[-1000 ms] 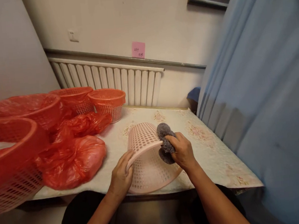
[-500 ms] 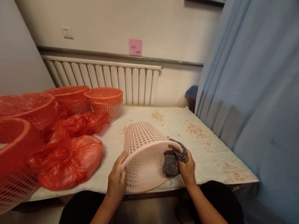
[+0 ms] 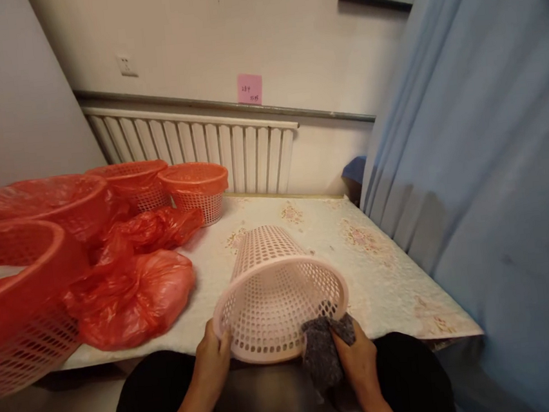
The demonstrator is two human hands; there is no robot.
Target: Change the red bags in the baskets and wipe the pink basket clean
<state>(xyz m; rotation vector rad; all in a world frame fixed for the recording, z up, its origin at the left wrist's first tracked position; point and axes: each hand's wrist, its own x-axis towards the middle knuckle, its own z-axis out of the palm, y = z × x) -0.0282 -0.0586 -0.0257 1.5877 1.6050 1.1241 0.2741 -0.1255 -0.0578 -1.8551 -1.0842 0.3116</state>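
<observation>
A pink plastic basket point(image 3: 269, 252) with a pattern of holes lies on its side on the table, its round mouth facing me. My left hand point(image 3: 212, 359) grips the rim at its lower left. In my right hand point(image 3: 359, 356) is a dark grey cloth point(image 3: 322, 357), bunched against the lower right of the rim and hanging below it. The fingers of that hand are closed around the cloth and partly hidden by it.
Several similar baskets lined with red bags, such as the small one point(image 3: 202, 184), stand at the left. A loose red plastic bag point(image 3: 137, 297) lies beside them on the patterned tablecloth point(image 3: 389, 285). A blue curtain point(image 3: 484, 166) hangs at the right; a radiator point(image 3: 195, 139) is behind.
The cloth in my right hand has moved down along the basket's rim, from the right side to the lower right. The basket has turned slightly, and my left hand sits lower.
</observation>
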